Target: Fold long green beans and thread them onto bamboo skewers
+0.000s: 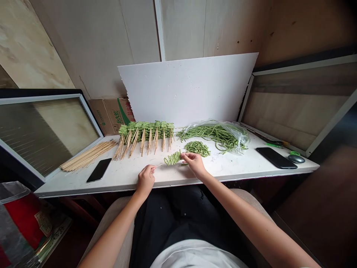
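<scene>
My left hand (146, 181) is closed around the bare end of a bamboo skewer (159, 165) above the table's front edge. Several cut green bean pieces (173, 158) are threaded side by side along that skewer. At its other end my right hand (193, 162) pinches with thumb and fingers at a bean piece. Just behind the right hand lies a heap of cut green beans (197, 147). Long uncut beans (214, 133) spill from a clear plastic bag (242, 139). Finished bean skewers (146, 130) are stacked at the back, their sticks pointing towards me.
Loose bamboo skewers (87, 154) lie at the left beside a phone (99, 170). Another dark phone (276, 158) and a rounded grey object (296, 159) are at the right. A white foam board (189, 89) and a cardboard box (110, 115) stand behind the white table (228, 167).
</scene>
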`<state>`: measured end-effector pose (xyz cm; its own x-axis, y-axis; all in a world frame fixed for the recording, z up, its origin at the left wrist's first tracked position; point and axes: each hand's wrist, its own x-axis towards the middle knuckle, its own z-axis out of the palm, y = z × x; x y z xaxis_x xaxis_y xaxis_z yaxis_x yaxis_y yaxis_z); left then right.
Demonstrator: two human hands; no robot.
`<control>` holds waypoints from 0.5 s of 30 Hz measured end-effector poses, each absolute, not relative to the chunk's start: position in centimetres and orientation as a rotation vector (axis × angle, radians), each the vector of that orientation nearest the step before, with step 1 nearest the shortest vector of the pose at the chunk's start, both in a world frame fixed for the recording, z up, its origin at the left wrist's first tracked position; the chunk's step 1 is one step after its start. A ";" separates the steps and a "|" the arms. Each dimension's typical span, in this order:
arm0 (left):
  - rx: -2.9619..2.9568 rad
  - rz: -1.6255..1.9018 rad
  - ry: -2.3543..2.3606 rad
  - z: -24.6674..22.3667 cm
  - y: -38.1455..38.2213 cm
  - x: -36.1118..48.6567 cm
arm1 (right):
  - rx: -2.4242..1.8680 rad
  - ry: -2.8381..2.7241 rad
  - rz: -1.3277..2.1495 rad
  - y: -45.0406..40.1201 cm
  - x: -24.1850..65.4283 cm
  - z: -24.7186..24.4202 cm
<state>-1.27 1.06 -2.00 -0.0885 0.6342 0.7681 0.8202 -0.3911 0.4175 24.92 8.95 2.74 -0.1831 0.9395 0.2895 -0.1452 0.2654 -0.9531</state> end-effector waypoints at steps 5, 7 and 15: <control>-1.950 -1.523 -1.625 -1.7 1.1 -1.1 | -0.859 -1.463 1.175 9.6 25.7 3.4; -1.934 -1.534 -1.629 -1.6 1.1 -1.1 | -0.907 -1.644 1.032 9.9 26.5 3.8; -1.931 -1.530 -1.644 -1.6 1.1 -1.1 | -1.009 -2.360 0.272 10.8 28.7 3.7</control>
<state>-1.12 1.09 -1.64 -0.1407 0.6258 0.7672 0.8104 -0.3724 0.4524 28.65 10.80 3.72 -0.5644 0.7164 0.4101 0.6045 0.6970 -0.3857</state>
